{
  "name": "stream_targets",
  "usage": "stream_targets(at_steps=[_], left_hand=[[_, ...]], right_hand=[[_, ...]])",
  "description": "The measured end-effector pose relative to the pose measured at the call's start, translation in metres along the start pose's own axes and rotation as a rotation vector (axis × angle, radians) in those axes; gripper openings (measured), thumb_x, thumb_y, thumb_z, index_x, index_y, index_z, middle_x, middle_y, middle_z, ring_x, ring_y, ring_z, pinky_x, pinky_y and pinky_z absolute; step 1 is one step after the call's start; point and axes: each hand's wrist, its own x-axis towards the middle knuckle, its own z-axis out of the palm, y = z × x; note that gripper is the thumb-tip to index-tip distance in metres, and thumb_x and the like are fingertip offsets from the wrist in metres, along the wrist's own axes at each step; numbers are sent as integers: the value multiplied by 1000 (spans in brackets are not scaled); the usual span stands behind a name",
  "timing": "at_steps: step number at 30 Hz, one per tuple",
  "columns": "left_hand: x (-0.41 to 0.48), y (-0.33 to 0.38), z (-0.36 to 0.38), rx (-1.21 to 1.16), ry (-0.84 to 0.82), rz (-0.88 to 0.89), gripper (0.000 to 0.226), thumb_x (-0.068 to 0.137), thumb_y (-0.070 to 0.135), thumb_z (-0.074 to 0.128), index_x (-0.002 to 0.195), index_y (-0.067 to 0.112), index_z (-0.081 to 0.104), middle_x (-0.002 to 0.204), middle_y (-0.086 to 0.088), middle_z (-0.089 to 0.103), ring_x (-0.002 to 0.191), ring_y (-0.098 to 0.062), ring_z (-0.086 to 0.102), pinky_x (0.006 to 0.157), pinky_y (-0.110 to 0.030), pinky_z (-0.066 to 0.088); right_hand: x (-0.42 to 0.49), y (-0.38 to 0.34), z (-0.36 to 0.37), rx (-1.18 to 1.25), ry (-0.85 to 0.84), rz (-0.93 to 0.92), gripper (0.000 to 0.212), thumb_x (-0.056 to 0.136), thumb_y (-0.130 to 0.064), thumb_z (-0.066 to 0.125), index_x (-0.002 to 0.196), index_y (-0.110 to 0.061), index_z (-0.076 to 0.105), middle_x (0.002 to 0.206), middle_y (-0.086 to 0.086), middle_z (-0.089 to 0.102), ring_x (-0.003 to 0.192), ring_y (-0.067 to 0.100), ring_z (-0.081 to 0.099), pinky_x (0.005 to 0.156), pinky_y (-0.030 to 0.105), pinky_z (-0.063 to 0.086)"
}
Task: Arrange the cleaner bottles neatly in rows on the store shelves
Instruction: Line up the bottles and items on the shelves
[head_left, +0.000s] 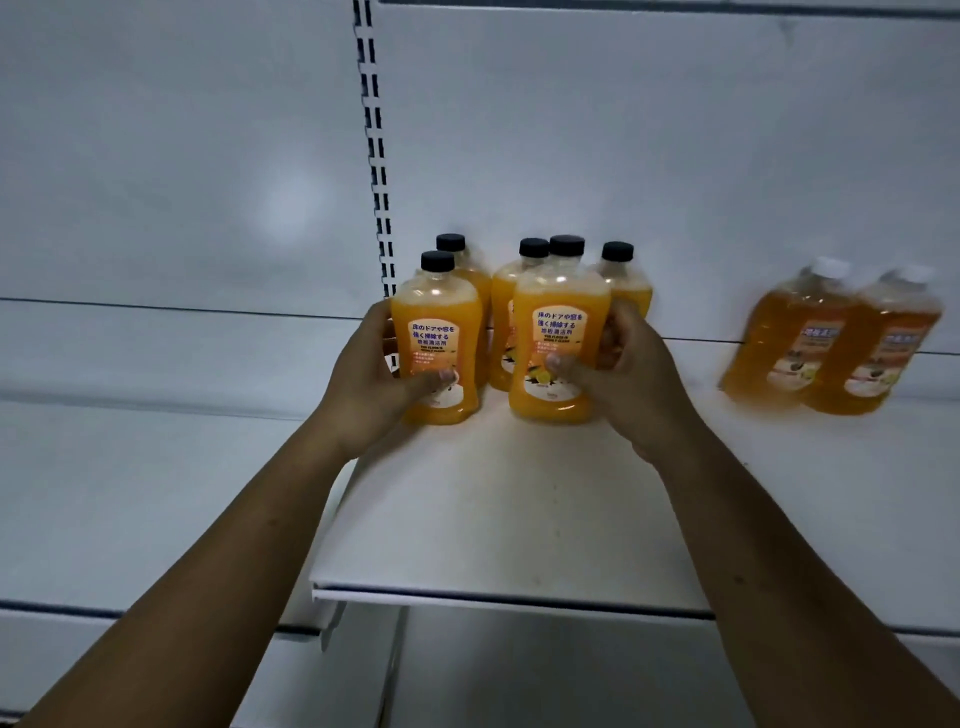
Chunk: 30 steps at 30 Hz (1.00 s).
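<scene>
left front bottle (436, 332) & right front bottle (558, 332), orange liquid w/ black caps, are showing labels reading "床のドアや窓を強く掃除する"; the smaller print is too blurry. left hand (374, 379) is gripping the left one and right hand (623, 379) the right one, fingers curled round the sides, thumbs on the labels, both bottles standing upright on the white shelf (493, 519). three more black-cap bottles (534, 280) are standing just behind, & two darker white-cap bottles (779, 338) are sitting well apart at right, blurred.

Just right of the slotted upright (376, 156), the left grip (374, 374) holds an orange cleaner bottle (439, 353) upright on the white shelf (493, 519). Farther right of that upright, the right grip (634, 379) holds a second orange bottle (558, 353). Three black-capped bottles (626, 280) stand behind, and blurred white-capped bottles (779, 343) stand farthest right.
</scene>
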Motion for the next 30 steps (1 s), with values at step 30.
stream_targets(at_steps=[30], left_hand=[[-3, -13, 10, 4, -172, 39, 105, 95, 19, 78, 164, 45, 4, 144, 23, 57, 129, 0, 59, 113, -43, 51]], right_hand=[[-2, 26, 23, -206, -13, -22, 75, 80, -27, 90, 142, -28, 49, 129, -9, 67, 109, 7, 68, 93, 31, 59]])
